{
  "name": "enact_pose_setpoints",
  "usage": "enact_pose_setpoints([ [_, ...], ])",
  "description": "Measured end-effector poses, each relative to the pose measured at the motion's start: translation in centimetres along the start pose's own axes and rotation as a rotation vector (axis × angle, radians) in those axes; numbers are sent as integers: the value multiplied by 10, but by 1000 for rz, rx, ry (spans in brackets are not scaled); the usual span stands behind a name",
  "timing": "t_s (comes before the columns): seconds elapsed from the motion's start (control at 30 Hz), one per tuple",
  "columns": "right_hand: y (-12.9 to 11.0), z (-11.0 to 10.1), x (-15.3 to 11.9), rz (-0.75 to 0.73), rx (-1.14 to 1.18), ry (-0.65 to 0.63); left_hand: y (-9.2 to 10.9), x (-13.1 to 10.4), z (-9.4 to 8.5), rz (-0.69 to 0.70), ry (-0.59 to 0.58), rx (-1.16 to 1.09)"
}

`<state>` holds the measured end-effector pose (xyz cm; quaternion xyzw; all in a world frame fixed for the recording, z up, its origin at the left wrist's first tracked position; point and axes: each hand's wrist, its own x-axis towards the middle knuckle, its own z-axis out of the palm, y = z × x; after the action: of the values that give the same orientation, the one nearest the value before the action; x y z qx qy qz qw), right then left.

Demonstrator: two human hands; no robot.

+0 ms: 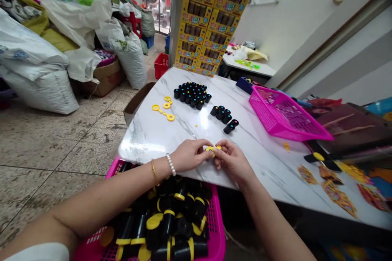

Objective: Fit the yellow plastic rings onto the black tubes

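Note:
Over the front edge of the marble-patterned table point(171, 138), my left hand point(188, 155) pinches one side of a small yellow plastic ring piece point(210, 149). My right hand point(234, 163) grips its other side, and the fingers of both hands hide part of it. Beyond them lies a tiny yellow bit point(196, 125). Linked yellow ring pieces point(167, 115) rest to the left. A cluster of short black cylinders point(191, 94) with mostly blue dots on top stands further back, and a smaller group of black cylinders point(221, 114) is nearer my right hand.
Below the table edge, a pink basket point(218, 222) holds black cylinders with yellow caps. Another pink basket point(266, 108) sits at the right, near colourful packets point(338, 197). Stacked yellow boxes point(199, 32) rise at the back. White sacks point(131, 55) stand on the left floor.

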<state>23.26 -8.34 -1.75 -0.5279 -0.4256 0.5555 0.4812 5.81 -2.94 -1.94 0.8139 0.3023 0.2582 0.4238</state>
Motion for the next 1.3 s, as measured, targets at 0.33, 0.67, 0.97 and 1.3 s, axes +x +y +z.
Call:
enact_pose_setpoints([
  [0.33,-6,-18,4,122,182,-100,1,-4,7,142,70,266],
  [0.67,-28,-7,25,316,-176,-346,0,3,5,65,-13,271],
  [0.97,-10,15,-23,-169,-638,-49,5,-11,-9,134,-131,390],
  [1.3,39,73,-75,-383,-702,-373,-37,-21,-84,-56,346,553],
])
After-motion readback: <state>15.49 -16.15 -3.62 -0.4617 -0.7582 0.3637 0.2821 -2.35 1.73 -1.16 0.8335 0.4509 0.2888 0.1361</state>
